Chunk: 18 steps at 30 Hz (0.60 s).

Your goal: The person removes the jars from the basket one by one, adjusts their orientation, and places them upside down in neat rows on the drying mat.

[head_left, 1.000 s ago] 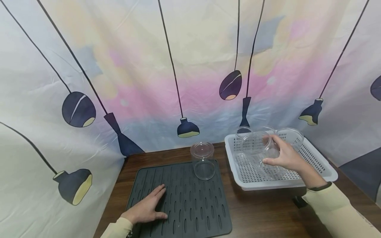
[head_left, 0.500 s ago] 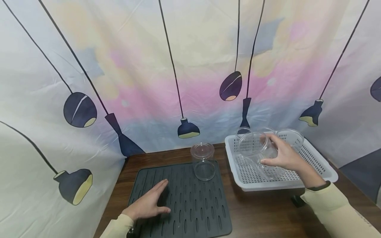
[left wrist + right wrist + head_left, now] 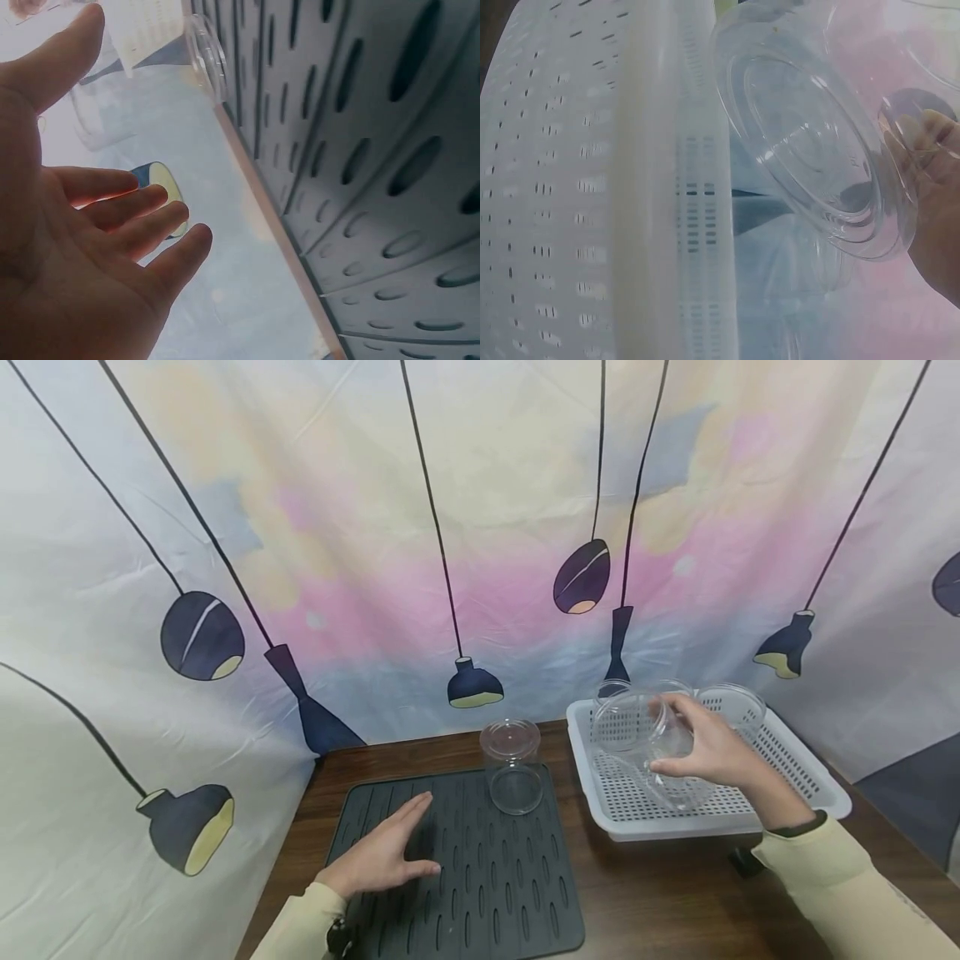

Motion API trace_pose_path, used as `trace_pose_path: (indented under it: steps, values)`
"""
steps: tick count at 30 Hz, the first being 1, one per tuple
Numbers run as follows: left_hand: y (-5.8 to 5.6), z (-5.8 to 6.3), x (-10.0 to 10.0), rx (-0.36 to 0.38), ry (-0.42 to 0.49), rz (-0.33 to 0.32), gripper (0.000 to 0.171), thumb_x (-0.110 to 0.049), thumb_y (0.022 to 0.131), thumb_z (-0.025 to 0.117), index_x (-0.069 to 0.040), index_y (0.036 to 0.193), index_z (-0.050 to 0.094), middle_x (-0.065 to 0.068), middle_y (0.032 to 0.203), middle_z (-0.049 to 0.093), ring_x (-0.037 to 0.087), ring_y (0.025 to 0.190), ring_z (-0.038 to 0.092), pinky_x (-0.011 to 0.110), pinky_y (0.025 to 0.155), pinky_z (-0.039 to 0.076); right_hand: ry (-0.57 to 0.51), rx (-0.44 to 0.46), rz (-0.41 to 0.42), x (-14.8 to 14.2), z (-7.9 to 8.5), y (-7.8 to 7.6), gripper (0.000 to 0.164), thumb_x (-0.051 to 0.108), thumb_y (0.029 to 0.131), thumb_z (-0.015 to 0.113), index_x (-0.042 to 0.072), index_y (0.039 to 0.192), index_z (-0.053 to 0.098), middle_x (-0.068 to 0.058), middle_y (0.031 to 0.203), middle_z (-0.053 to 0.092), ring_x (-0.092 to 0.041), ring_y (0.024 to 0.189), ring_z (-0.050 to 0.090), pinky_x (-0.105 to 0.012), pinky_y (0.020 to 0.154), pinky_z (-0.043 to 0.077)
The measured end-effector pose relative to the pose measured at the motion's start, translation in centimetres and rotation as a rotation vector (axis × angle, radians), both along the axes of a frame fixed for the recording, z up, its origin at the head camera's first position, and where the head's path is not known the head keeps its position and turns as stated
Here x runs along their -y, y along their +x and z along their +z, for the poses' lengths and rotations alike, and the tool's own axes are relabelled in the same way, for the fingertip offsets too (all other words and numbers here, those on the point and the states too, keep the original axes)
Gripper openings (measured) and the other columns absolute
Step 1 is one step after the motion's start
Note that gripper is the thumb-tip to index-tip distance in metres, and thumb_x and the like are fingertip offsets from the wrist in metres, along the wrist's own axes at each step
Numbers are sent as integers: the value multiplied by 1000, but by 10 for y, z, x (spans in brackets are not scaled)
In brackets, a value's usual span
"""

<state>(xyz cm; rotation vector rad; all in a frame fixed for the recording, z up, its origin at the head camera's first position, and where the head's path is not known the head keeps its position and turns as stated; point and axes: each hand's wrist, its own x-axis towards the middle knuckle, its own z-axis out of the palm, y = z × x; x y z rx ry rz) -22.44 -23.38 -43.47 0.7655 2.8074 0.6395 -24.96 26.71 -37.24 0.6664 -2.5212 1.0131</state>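
My right hand (image 3: pixel 712 756) grips a clear plastic jar (image 3: pixel 628 731) and holds it tilted over the white basket (image 3: pixel 592 802). In the right wrist view the jar's round ridged end (image 3: pixel 802 142) faces the camera, with fingers (image 3: pixel 934 139) bent round its side. My left hand (image 3: pixel 382 856) hovers over the dark grey ridged mat (image 3: pixel 487 893), palm turned inward, thumb apart from the fingers, holding nothing. Another clear jar (image 3: pixel 513 785) stands upright at the mat's far right corner.
Several more clear jars (image 3: pixel 738 702) stand in the basket, partly behind my right hand. A dark wood table (image 3: pixel 637 893) lies under mat and basket. Behind it hangs a cloth (image 3: pixel 375 568) printed with lamps. A small black object (image 3: pixel 744 862) shows by the right sleeve.
My left hand has moved forward and to the right over the mat. My right hand has shifted slightly left with the jar, which overlaps the basket throughout.
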Motion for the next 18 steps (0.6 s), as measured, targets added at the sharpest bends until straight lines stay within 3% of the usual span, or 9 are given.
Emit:
trace_pose_path:
  steps: [5,12,18]
  values:
    - [0,8,-6,-22,9,5,106,-67,79,66,-10,156,23,12,161,22,35,143,34,54,107,39,27,-40,9,5,2,-3,86,25,62,92,1,134,49,-14,121,59,-27,107,55,-49,86,50]
    - [-3,20,-15,-57,50,11,105,-69,78,65,-15,157,22,9,161,22,32,144,33,54,107,39,26,-114,54,13,7,-7,85,23,58,93,1,130,53,-13,116,63,-17,102,55,-35,83,50]
    - [-6,29,-22,-83,70,17,101,-67,80,65,-18,157,22,5,162,23,30,145,30,54,108,38,46,-120,67,20,11,-7,89,27,55,94,0,129,53,-9,116,64,-16,100,56,-40,81,51]
